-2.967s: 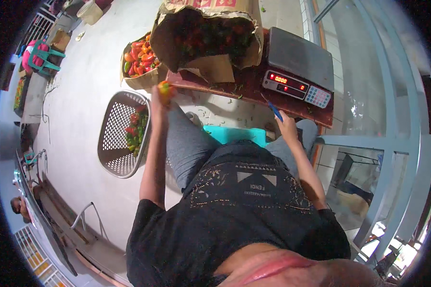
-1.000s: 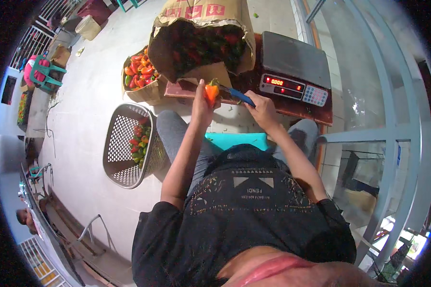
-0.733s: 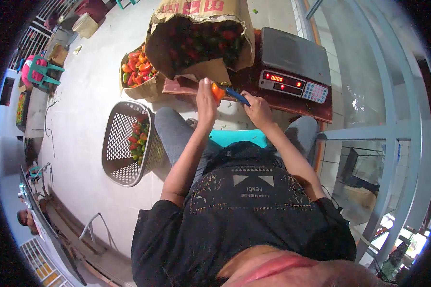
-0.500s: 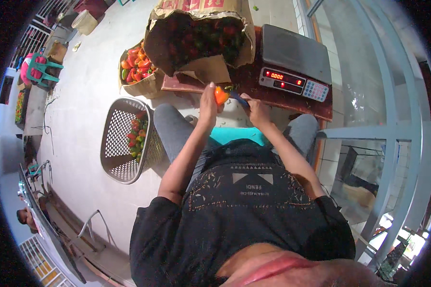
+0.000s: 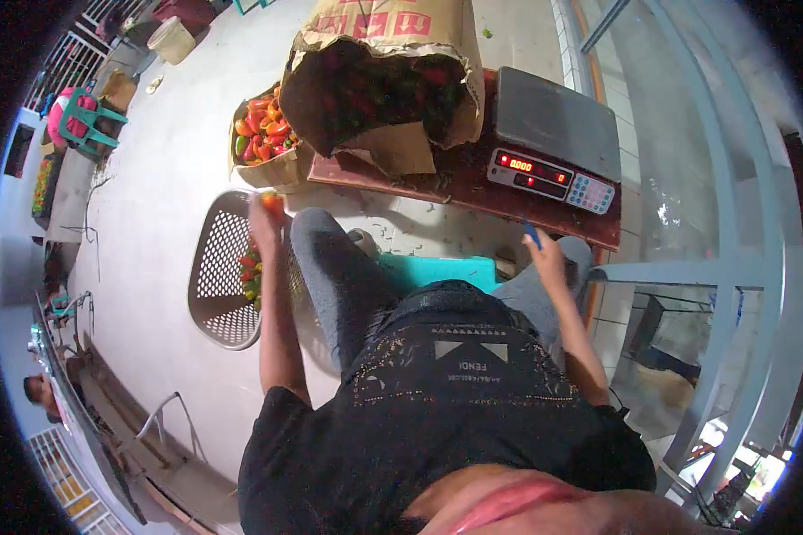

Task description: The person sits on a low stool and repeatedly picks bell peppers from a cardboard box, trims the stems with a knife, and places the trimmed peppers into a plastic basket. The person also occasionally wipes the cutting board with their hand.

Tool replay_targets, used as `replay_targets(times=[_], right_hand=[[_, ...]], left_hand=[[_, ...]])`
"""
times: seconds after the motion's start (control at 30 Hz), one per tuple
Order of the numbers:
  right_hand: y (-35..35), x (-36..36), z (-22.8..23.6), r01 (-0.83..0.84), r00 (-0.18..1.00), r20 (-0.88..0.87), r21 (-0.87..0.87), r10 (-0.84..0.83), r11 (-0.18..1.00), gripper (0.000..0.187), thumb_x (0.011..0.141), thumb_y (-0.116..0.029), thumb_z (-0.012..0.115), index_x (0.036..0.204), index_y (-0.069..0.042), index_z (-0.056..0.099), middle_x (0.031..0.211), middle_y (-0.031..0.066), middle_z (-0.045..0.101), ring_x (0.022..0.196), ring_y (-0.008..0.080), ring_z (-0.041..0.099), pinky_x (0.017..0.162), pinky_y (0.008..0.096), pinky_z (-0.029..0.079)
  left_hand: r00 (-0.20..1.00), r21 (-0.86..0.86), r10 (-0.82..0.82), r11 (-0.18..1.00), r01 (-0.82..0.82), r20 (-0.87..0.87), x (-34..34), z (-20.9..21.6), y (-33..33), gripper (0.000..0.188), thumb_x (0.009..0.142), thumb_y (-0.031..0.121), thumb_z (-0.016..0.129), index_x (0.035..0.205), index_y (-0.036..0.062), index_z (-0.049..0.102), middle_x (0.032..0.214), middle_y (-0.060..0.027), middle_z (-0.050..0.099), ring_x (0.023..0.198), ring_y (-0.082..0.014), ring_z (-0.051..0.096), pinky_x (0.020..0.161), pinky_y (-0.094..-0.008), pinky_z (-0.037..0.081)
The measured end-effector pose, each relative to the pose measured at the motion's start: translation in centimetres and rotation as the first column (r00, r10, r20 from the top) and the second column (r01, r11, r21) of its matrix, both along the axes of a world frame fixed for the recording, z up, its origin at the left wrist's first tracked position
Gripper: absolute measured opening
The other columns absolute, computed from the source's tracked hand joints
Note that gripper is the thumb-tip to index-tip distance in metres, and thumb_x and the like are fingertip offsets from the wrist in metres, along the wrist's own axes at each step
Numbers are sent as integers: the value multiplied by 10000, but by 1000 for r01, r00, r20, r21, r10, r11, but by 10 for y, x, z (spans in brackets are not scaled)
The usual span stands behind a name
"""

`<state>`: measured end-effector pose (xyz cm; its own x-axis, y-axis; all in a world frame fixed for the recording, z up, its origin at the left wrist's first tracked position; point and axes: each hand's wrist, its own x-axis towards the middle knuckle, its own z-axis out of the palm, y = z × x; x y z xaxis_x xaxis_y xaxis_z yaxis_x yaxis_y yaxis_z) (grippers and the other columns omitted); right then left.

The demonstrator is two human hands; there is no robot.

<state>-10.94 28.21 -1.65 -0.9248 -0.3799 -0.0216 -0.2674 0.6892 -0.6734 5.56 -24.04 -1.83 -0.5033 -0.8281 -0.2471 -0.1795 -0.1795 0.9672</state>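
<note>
Over the far rim of the grey plastic basket (image 5: 225, 342), my left hand (image 5: 263, 223) is closed around an orange pepper (image 5: 273, 203), partly hidden by the fingers. Red and green peppers (image 5: 251, 278) lie inside the basket, and my forearm covers some of them. On the other side, above my right knee, my right hand (image 5: 549, 257) grips a slim blue tool (image 5: 532, 234). Its blade or tip is too small to make out.
A paper sack (image 5: 401, 49) of dark peppers lies open toward me on the red-brown bench (image 5: 375, 181), beside a digital scale (image 5: 558, 120). A carton (image 5: 281, 169) of red and orange peppers stands left of it. Glass-panelled metal framing (image 5: 732, 223) runs along my right.
My hands have parted. The left one has carried the orange pepper left to the basket, while the right has drawn back to the right with the blue tool.
</note>
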Motion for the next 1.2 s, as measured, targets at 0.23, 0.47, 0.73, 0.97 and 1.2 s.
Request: replay_targets(times=[0.23, 0.47, 0.73, 0.97, 1.2], right_hand=[[59, 20, -9, 269, 953, -123, -85, -278, 960, 215, 875, -224, 562, 921, -16, 590, 715, 200, 595, 691, 393, 579, 618, 418, 438], [56, 31, -15, 308, 927, -291, 230, -237, 923, 188, 794, -82, 594, 970, -22, 569, 787, 214, 609, 738, 397, 592, 637, 458, 453], [63, 29, -27, 342, 896, -387, 290, -217, 894, 198, 791, -97, 609, 978, -38, 581, 746, 197, 603, 709, 391, 593, 610, 462, 457], [41, 30, -9, 265, 928, -306, 134, -215, 955, 183, 829, -146, 594, 960, -18, 581, 724, 206, 583, 667, 382, 576, 568, 448, 423], [-57, -1, 29, -65, 942, -335, -207, -8, 976, 150, 827, -143, 589, 940, -49, 555, 724, 179, 578, 708, 387, 588, 605, 433, 446]], left_hand=[[760, -781, 365, 554, 288, 538, 65, -45, -51, 494, 846, 330, 558, 1146, -61, 517, 1178, -336, 451, 1119, -415, 446, 920, -474, 386], [812, -776, -243, 246, 581, 531, -153, 36, 83, 290, 800, 44, 467, 1062, 30, 589, 1075, -203, 570, 1000, -373, 541, 856, -414, 439], [868, -790, -494, 555, 262, -60, -295, -29, 63, 364, 851, 165, 505, 1181, 12, 527, 1191, -234, 513, 1125, -347, 462, 1011, -412, 328], [840, -717, -457, 477, 508, 291, -237, -6, 60, 400, 915, 342, 471, 1127, 10, 540, 1084, -150, 572, 961, -330, 535, 904, -372, 403], [622, 81, -586, 691, 718, -519, -137, 92, 145, 423, 975, 374, 379, 1179, 14, 470, 994, -73, 576, 804, -170, 554, 764, -305, 455]])
